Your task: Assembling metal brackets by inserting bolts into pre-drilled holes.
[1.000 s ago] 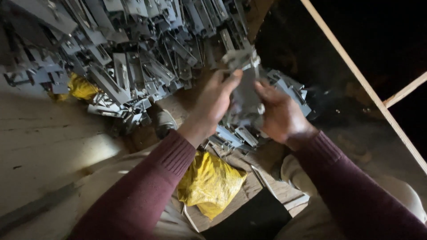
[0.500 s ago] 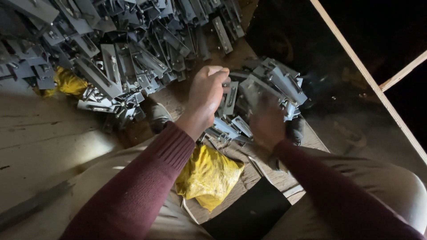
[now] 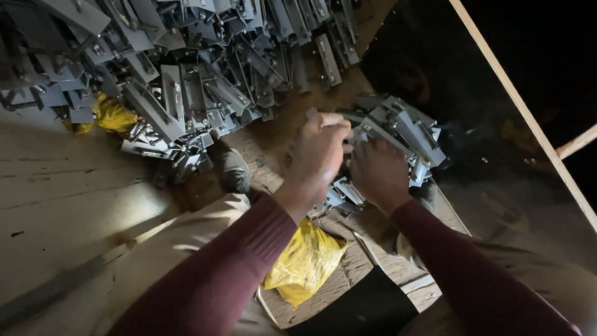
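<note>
Grey metal bracket pieces, folded sheet strips with small fittings, lie in a small heap (image 3: 398,127) on the brown wooden board floor (image 3: 273,140), just in front of the person's knees. Left hand (image 3: 320,152) is curled into a loose fist at the near edge of that heap, fingers pressed together around one narrow grey strip whose pale end shows above the knuckles. Right hand (image 3: 378,174) sits just beside it, touching the same cluster from below; its fingers are tucked under the pieces, so whether they pinch anything cannot be told. Both forearms wear dark maroon sleeves (image 3: 249,255). Well apart to the upper left, a much larger pile of the same grey brackets (image 3: 186,68) spreads across the floor, with a scrap of crumpled yellow plastic (image 3: 115,115) showing at its edge. Crumpled yellow plastic bag (image 3: 305,261) lies between the person's legs, near a flat black sheet (image 3: 367,308). Pale wooden batten (image 3: 516,99) runs diagonally at right, against darkness.
</note>
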